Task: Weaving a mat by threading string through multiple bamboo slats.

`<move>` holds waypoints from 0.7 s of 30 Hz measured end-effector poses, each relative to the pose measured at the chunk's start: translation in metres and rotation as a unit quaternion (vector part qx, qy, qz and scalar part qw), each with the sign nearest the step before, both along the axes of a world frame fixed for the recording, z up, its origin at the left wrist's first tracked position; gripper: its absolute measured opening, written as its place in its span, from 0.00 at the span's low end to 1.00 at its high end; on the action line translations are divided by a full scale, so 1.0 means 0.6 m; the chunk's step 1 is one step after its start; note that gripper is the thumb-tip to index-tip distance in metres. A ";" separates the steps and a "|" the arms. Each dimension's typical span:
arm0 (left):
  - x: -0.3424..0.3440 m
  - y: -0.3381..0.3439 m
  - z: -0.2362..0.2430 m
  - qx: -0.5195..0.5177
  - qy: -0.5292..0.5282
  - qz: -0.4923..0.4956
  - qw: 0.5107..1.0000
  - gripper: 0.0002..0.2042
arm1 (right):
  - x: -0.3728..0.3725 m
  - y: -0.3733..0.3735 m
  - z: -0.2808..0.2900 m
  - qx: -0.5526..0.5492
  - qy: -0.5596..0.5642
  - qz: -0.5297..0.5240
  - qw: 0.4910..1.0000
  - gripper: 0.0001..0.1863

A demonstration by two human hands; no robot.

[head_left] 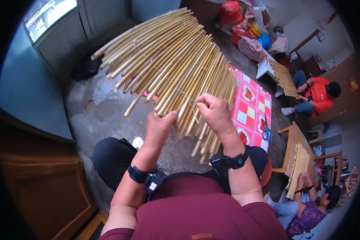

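A mat of many yellowish reed stalks [176,60], bound side by side with thin cord, spreads in front of me and slants up to the far side. My left hand [159,127] is closed around the near ends of a stalk or two at the mat's lower left edge; its fingers are partly hidden under them. My right hand [215,113] pinches a thin pale cord [194,108] just above the stalks. The cord runs from the fingertips to the mat and makes a narrow loop.
A table with a red and white checked cloth [248,106] stands to the right, blue-handled scissors [267,134] on it. Two people sit at the right with similar reed mats [283,78]. Bags [252,36] are heaped at the back; a wooden cabinet [40,192] stands left.
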State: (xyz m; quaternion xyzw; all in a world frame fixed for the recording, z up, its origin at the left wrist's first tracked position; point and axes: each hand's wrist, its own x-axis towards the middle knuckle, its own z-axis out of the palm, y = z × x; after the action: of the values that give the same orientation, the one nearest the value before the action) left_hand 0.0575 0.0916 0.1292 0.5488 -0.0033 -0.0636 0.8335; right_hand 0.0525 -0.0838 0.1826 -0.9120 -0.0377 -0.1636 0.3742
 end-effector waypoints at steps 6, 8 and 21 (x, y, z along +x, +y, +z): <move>-0.023 0.019 0.168 0.305 -0.228 0.024 0.924 0.11 | -0.035 0.024 0.018 0.087 -0.097 -0.017 0.991 0.06; -0.044 -0.004 0.188 0.476 -0.417 0.095 0.769 0.17 | -0.053 0.022 0.020 0.316 -0.008 -0.007 0.949 0.07; -0.122 -0.162 -0.066 0.737 -0.509 -0.028 0.443 0.16 | -0.202 -0.127 -0.275 -0.125 -0.017 -0.057 0.990 0.15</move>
State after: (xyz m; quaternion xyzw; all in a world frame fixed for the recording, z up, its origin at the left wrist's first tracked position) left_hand -0.0156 -0.0057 0.0897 0.8899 -0.3947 0.2254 -0.0387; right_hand -0.0689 -0.1603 0.0178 -0.9495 -0.0122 -0.1941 0.2462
